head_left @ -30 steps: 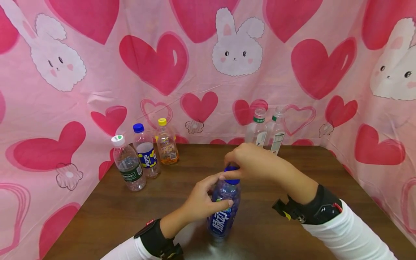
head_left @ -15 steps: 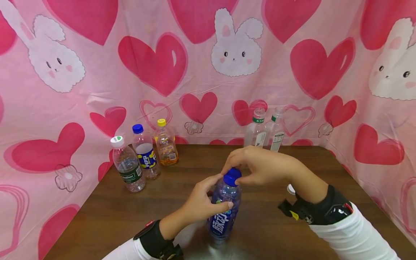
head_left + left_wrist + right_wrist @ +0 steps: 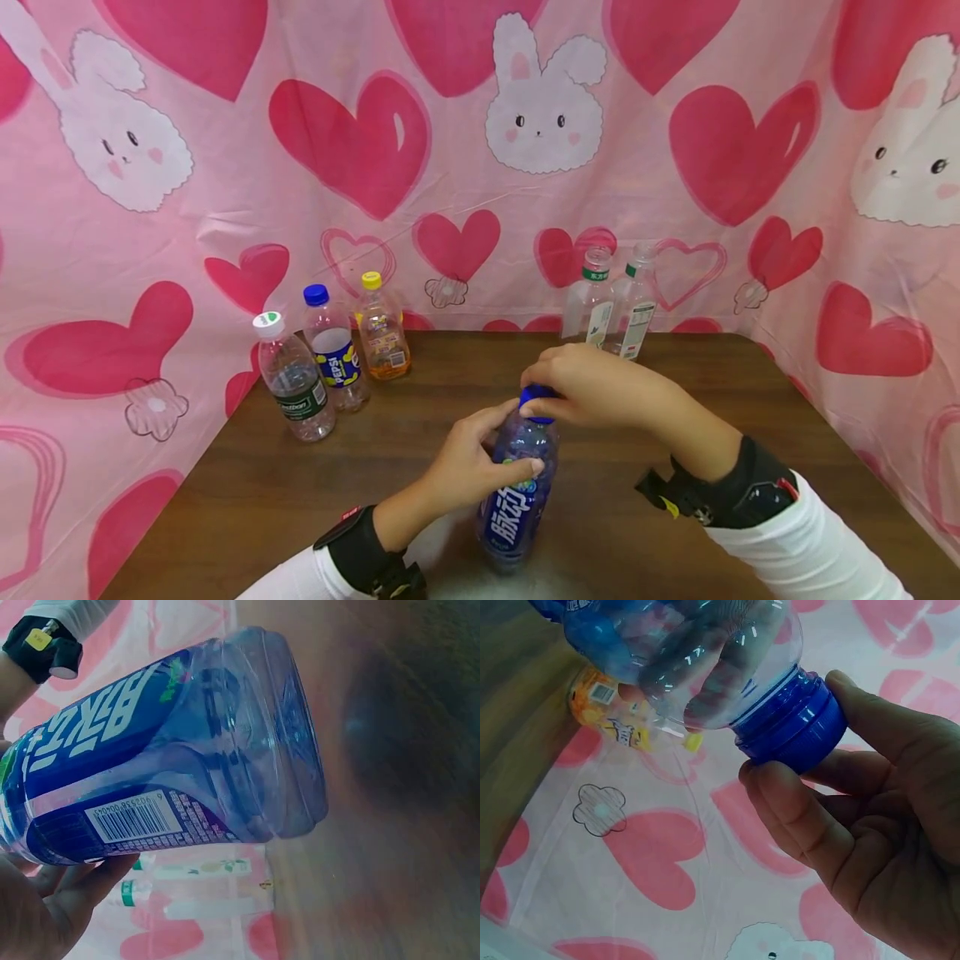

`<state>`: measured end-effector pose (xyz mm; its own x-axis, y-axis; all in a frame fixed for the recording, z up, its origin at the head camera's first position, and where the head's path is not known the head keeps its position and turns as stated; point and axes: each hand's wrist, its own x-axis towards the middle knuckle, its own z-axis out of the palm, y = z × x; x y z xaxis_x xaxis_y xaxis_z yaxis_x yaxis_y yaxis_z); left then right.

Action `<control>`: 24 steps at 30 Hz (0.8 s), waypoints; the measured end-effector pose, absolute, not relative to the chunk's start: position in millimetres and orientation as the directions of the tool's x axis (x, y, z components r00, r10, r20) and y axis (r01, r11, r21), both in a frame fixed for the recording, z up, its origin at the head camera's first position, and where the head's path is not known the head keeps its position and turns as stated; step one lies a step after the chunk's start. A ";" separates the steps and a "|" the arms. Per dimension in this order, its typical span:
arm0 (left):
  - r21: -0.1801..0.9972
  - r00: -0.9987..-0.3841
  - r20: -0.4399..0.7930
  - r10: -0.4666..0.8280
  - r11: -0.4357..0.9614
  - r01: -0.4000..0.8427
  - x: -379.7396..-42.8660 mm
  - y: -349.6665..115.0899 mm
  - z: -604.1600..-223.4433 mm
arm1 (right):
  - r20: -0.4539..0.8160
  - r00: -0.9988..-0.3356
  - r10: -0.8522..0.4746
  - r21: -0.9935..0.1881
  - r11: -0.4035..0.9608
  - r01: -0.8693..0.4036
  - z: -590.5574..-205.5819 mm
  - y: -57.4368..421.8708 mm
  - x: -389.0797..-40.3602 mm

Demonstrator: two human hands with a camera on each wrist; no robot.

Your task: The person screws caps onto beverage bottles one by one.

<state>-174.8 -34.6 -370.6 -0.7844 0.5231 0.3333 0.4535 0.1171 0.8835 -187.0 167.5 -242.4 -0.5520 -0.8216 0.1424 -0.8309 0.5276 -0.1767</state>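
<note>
A clear purple-blue drink bottle with a blue label stands slightly tilted in front of me. My left hand grips its upper body, thumb across the front and fingers behind. My right hand pinches the blue screw cap from above, thumb on the near side. In the right wrist view the cap sits on the bottle neck between thumb and fingers. The left wrist view shows the bottle's ridged base; whether it touches the table cannot be told.
At the left stand a white-capped bottle, a blue-capped Pepsi bottle and a yellow-capped bottle. Two uncapped clear bottles stand at the back, partly behind my right hand. A pink printed cloth hangs behind the brown table.
My right fingers loosened and shifted round the cap half a second ago and now pinch it again. A small white disc seen then beside my right wrist is now hidden.
</note>
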 end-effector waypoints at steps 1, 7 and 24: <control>0.886 -0.789 0.325 0.522 0.123 0.447 -175.0 -34.7 -370.8 | 0.142 -0.561 -0.816 -0.174 0.537 -0.825 -242.9 167.0 -187.1; 0.897 -0.781 0.311 0.542 0.104 0.429 -176.8 -35.6 -370.6 | 0.122 -0.593 -0.796 -0.280 0.546 -0.790 -238.1 172.8 -187.1; 0.874 -0.776 0.370 0.511 0.093 0.477 -176.6 -36.8 -371.4 | 0.090 -0.478 -0.874 -0.333 0.426 -0.841 -238.7 176.7 -184.9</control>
<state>-176.6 -36.8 -371.4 -0.7760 0.5111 0.3696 0.4775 0.0931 0.8737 -184.9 176.7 -238.7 -0.4784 -0.8735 0.0900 -0.8411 0.4263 -0.3328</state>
